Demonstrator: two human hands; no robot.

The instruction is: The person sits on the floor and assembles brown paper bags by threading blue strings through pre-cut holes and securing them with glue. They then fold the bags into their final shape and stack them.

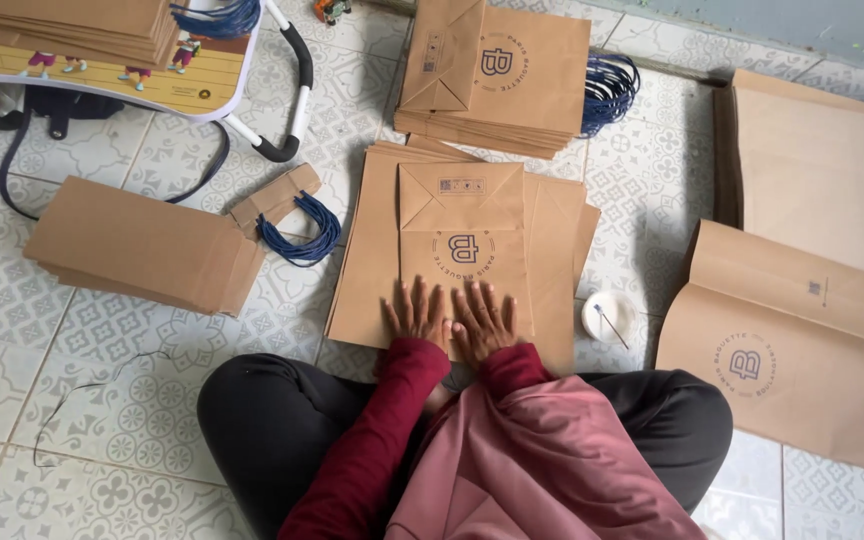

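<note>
Both palms are down flat, fingers spread: the left hand [415, 315] and right hand [482, 322] press the folded brown paper bag [462, 240], probably creasing it. Left of that bag lie blue cord handles [300, 235]; right of it, a small white dish [607, 318].

A flat brown paper bag [462, 250] with a round dark emblem and a small printed code patch lies on a fanned pile before the person. Another stack of folded bags [497, 75] sits above it, plain brown stacks [137, 245] lie left, and larger bags [782, 340] lie right.
</note>
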